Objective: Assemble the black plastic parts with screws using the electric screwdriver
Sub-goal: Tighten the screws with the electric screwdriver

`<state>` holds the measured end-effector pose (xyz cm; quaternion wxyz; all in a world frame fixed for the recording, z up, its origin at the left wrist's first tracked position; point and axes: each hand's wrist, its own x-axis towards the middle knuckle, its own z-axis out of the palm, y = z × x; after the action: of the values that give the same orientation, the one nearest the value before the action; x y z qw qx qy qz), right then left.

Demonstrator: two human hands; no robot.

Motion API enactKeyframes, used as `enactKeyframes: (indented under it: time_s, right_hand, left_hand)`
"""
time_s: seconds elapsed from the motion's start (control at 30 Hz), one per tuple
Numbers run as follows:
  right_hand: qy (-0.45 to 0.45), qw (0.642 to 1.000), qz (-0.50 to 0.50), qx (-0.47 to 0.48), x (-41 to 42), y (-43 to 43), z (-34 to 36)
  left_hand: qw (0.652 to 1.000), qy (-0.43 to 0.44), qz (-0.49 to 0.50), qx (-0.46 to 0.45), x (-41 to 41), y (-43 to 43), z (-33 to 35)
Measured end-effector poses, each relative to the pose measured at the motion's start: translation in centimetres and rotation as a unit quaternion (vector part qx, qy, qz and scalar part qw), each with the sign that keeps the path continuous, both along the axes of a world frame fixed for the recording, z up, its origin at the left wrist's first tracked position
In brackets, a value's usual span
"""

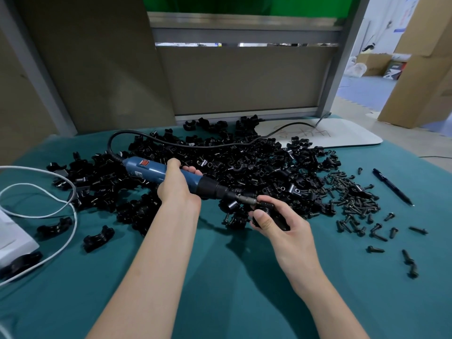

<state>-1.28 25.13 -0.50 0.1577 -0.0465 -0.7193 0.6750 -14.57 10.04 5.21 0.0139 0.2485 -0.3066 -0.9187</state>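
Note:
My left hand [176,185] grips the blue electric screwdriver [156,170] around its barrel, the tool lying almost level and pointing right. Its metal bit [246,199] meets a black plastic part [274,215] that my right hand [281,228] holds between thumb and fingers just above the cloth. My fingers hide most of the part. A big heap of black plastic parts [244,165] lies behind both hands. Loose black screws [354,199] are spread to the right of the heap.
A green cloth [220,289] covers the table. The screwdriver's black cord [195,146] loops over the heap. Two assembled black parts [99,238] lie at the left near a white cable [56,209] and white device [14,238]. A black pen [392,187] lies right; a white board [342,135] behind.

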Motion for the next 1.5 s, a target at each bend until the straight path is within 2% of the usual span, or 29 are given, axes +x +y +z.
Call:
enactKeyframes:
  time_s: [0.93,1.27,1.37,1.5]
  right_hand:
    - [-0.001,1.0,-0.005,-0.03,-0.14,-0.06,-0.01]
    - [0.005,0.995,-0.003,-0.099,-0.46,0.08,-0.44]
    - [-0.001,0.997,-0.003,-0.075,-0.38,0.14,-0.4]
    - [-0.012,1.0,-0.005,0.011,-0.16,-0.02,-0.39]
  left_hand:
    - [1.0,-0.012,0.012,0.007,-0.09,0.63,-0.21]
    - [1.0,-0.007,0.023,0.005,0.14,0.74,-0.18]
    - [1.0,-0.017,0.021,-0.002,0.01,0.7,-0.2]
    - [0.999,-0.047,0.013,-0.012,-0.33,0.24,-0.64]
